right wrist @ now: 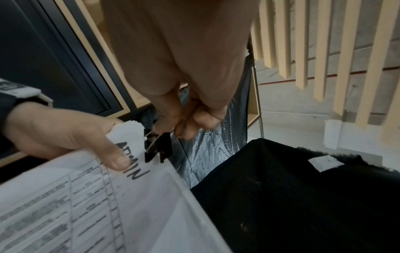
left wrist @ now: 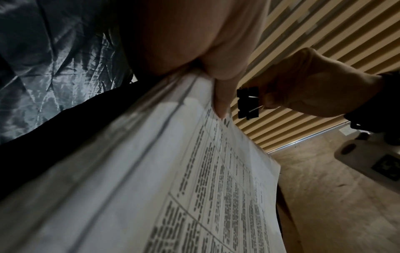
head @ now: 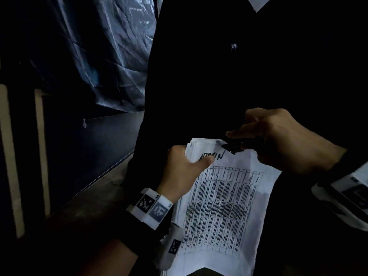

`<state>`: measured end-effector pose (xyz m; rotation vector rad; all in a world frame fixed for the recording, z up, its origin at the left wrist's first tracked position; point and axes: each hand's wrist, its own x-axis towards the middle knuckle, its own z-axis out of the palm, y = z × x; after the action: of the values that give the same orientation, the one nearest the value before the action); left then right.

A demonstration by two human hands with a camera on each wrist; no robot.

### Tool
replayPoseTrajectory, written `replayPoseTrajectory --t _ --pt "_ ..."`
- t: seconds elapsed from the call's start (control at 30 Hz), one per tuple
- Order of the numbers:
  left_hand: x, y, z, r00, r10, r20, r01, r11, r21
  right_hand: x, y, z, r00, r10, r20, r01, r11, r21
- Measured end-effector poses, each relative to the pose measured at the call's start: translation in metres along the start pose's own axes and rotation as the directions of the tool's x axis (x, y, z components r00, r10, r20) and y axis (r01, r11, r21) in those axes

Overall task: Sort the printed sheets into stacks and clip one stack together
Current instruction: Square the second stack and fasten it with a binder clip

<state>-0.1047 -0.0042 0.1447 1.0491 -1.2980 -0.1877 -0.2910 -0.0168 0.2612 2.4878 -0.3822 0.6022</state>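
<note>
Now the left hand [head: 180, 172] pinches the floppy stack of sheets [head: 223, 206] at its top edge, held in midair low in view. Right hand [head: 286, 140], at one o'clock of that stack, squeezes the binder clip [head: 233, 146] by its wire handles; paper that limp likely needs support beside the clip.

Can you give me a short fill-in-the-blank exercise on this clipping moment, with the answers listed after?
1. The left hand grips the stack of printed sheets with its ____ pressed on the top sheet.
2. The right hand pinches a black ____ at the stack's top edge.
3. The handwritten word on the top sheet reads ____.
4. The printed part of the top sheet is laid out as a ____.

Missing words: thumb; binder clip; ADMIN; table
</note>
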Motion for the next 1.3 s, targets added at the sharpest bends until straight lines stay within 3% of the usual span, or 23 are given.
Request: replayPoseTrajectory --t 0.4,0.73,0.97,1.2,1.3 --pt "-0.005 0.011 0.011 0.998 0.058 0.012 -0.058 0.997 0.050 0.002 -0.005 -0.010 0.979 -0.064 0.194 0.094 0.985 -0.147" --pt "-0.008 0.018 0.014 0.995 0.075 0.062 -0.072 0.996 -0.061 0.001 -0.013 -0.010 0.972 0.042 0.231 0.003 0.982 -0.188" --pt "-0.009 0.019 0.008 0.982 0.071 0.176 -0.047 0.990 -0.135 0.010 -0.006 -0.027 0.972 -0.037 0.230 0.042 0.999 -0.015" --pt "-0.015 0.016 0.005 0.963 0.078 0.258 -0.038 0.987 -0.156 0.019 -0.001 -0.047 0.951 0.062 0.304 -0.133 0.967 0.216" --pt "-0.018 0.017 0.005 0.958 0.083 0.275 -0.033 0.983 -0.181 0.022 0.002 -0.049 0.939 0.106 0.327 -0.183 0.959 0.215"
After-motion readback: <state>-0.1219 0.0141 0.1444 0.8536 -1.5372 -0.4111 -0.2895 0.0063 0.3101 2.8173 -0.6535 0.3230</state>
